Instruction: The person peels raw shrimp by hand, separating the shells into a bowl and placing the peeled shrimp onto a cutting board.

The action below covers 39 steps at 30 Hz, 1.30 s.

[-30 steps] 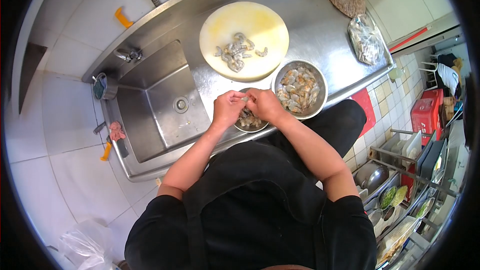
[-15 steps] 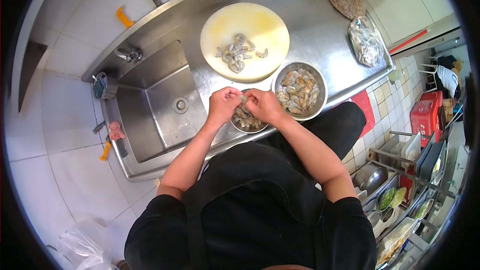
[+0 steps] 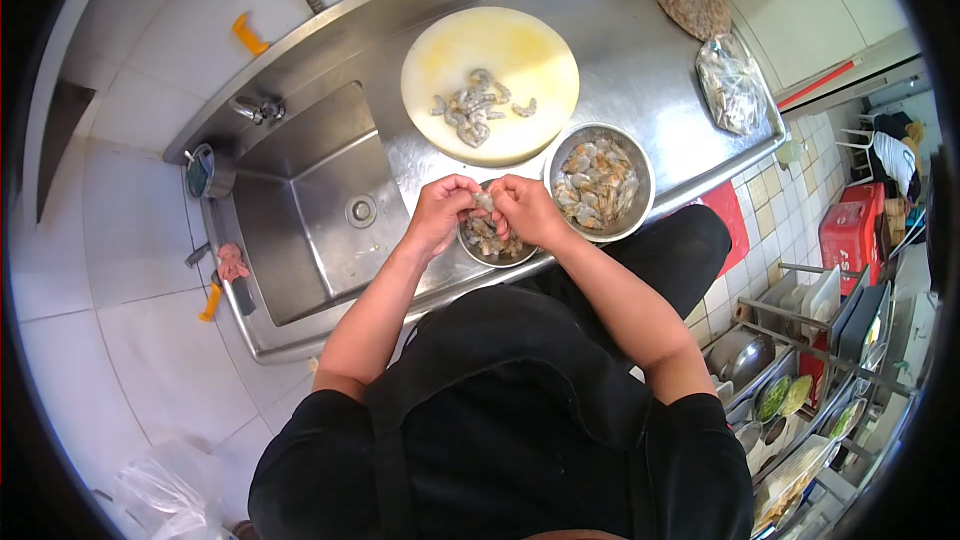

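Note:
Between my fingertips is a shrimp [image 3: 484, 201], greyish and partly covered by the fingers. My left hand [image 3: 442, 212] pinches it from the left, and my right hand [image 3: 527, 209] pinches it from the right. Directly beneath both hands is a small metal bowl [image 3: 497, 263] with shells and shrimp pieces [image 3: 490, 240] in it. To the right of my right hand stands a larger metal bowl [image 3: 650, 185] full of unpeeled shrimp [image 3: 597, 183]. Beyond the hands, several peeled shrimp [image 3: 470, 110] lie heaped on a round cutting board [image 3: 440, 45].
A steel sink [image 3: 310, 230] with a faucet [image 3: 257, 110] lies to the left. Two filled plastic bags [image 3: 688, 2] [image 3: 732, 85] rest at the counter's far right end. Shelves [image 3: 800, 340] with trays and a red crate [image 3: 850, 230] stand on the right.
My left hand has rolled slightly and its fingers have shifted, so more of the shrimp shows between the fingertips. The bowls and the shrimp on the board stay put.

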Tool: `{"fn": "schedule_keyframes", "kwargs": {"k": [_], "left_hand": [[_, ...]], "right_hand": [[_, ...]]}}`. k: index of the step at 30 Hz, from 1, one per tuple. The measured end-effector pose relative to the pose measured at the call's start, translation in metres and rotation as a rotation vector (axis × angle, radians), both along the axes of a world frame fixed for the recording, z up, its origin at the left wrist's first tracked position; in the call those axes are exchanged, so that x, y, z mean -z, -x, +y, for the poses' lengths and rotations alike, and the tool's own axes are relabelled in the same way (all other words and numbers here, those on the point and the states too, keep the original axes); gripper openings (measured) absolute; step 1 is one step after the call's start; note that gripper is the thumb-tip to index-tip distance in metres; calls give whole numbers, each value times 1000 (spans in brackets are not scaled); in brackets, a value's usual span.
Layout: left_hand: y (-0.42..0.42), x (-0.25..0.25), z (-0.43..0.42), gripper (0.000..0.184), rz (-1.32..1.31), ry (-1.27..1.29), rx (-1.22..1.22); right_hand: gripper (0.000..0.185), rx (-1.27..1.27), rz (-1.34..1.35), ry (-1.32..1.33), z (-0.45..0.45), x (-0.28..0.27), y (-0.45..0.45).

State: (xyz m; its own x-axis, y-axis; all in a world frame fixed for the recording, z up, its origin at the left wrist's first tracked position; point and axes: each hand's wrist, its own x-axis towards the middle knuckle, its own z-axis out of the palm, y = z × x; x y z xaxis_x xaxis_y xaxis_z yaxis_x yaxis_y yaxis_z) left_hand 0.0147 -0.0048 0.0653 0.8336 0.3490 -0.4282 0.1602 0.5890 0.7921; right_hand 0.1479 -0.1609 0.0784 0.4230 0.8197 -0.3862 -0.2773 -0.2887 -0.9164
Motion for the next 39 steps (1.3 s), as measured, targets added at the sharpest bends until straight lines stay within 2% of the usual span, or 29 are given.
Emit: {"fn": "schedule_keyframes", "kwargs": {"k": [1, 3, 4, 6, 7, 13, 16, 18, 19, 21, 27, 30, 33, 39], "left_hand": [[0, 1, -1, 12, -1, 0, -2], [-2, 3, -5, 18, -109, -392, 24], [-4, -11, -10, 18, -110, -392, 26], [-5, -37, -19, 32, -122, -1205, -11], [-3, -38, -19, 35, -128, -1280, 33], [1, -39, -6, 30, -129, -1356, 268], [2, -40, -3, 27, -122, -1355, 236], [3, -38, 2, 24, -84, -1338, 205], [3, -37, 4, 22, -47, -1319, 175], [6, -36, 9, 21, 20, -1264, 183], [9, -27, 14, 21, 120, -1132, 181], [9, -27, 10, 24, 143, -1084, 222], [8, -27, 6, 26, 126, -1085, 267], [2, -30, 5, 25, 144, -1026, 343]], "right_hand": [[25, -2, -1, 0, 0, -3, 0], [22, -16, 212, 2, 1, -8, -1], [22, -14, 212, 2, 1, -9, -2], [23, -4, 230, 31, 1, -10, -4], [23, -2, 230, 32, 0, -8, -7], [22, -97, 170, 16, -4, -8, -14], [22, -82, 68, 34, -6, -2, -18], [19, -56, -312, 120, -8, 13, -23], [19, -52, -310, 121, -10, 19, -25], [13, -92, -949, 191, -12, 26, -28], [14, -249, -832, 112, -14, 13, -10], [17, -221, -730, 31, -11, 1, -6], [17, -274, -798, -9, -8, -14, -5], [23, -371, -938, -58, -11, -5, -6]]}}
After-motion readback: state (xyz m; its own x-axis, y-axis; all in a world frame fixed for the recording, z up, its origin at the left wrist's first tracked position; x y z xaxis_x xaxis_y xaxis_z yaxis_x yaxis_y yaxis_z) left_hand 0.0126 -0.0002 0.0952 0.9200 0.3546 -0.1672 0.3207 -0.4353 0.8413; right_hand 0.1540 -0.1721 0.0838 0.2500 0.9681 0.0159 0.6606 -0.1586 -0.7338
